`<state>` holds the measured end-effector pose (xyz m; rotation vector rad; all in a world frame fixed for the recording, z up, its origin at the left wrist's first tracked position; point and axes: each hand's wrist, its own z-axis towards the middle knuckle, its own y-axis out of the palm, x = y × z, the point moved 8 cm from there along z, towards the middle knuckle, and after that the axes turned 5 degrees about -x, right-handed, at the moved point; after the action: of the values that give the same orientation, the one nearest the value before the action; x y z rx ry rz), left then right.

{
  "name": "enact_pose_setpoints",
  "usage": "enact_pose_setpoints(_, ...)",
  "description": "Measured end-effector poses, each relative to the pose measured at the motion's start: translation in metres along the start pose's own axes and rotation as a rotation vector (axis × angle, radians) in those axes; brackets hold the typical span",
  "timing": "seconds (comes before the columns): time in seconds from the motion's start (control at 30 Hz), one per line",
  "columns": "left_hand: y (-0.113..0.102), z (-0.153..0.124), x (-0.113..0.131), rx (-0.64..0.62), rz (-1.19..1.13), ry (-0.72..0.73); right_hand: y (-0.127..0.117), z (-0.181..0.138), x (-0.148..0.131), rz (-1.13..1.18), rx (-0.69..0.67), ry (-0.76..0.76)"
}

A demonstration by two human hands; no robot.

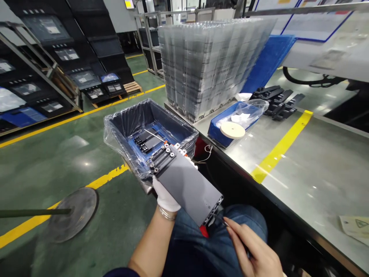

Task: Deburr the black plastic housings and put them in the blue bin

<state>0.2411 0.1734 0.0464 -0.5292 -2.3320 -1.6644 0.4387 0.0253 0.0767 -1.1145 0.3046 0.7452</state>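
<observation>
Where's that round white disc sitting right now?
In the head view, the round white disc lies right of centre in the blue tray on the metal bench, beside a clear plastic bag and before the stacked clear trays.

right half of the table (317, 169) is bare steel, plenty of room. upper middle is walled off by the stack of clear trays (207, 61), with a blue bin (216, 132) and black parts (278, 102) beside it. the lined crate (150, 130) blocks centre-left.
</observation>
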Motion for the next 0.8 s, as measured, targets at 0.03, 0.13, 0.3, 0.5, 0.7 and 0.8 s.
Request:
enact_pose_setpoints(0.03, 0.002, -0.003, 0.0, 0.067, -0.021, -0.013, -0.001, 0.001, 0.0, -0.069, 0.001, -0.025)
enact_pose_setpoints(0.13, 0.014, -0.008, -0.002, 0.113, -0.06, -0.051, 0.0, 0.0, -0.002, -0.114, -0.041, -0.086)
enact_pose_setpoints(0.3, 0.009, -0.005, -0.007, 0.079, -0.069, -0.105, -0.005, 0.002, -0.002, -0.139, -0.04, -0.094)
enact_pose_setpoints(0.5, 0.012, 0.002, -0.014, -0.297, -0.047, -0.161, -0.005, 0.016, 0.014, 0.207, -0.041, 0.252)
enact_pose_setpoints(0.7, 0.02, -0.003, -0.022, -0.504, -0.119, -0.243, 0.021, 0.015, 0.028, 0.396, 0.033, 0.525)
enact_pose_setpoints(0.8, 0.017, -0.002, -0.024, -0.49, -0.149, -0.256, 0.029, 0.015, 0.027, 0.389, 0.011, 0.515)
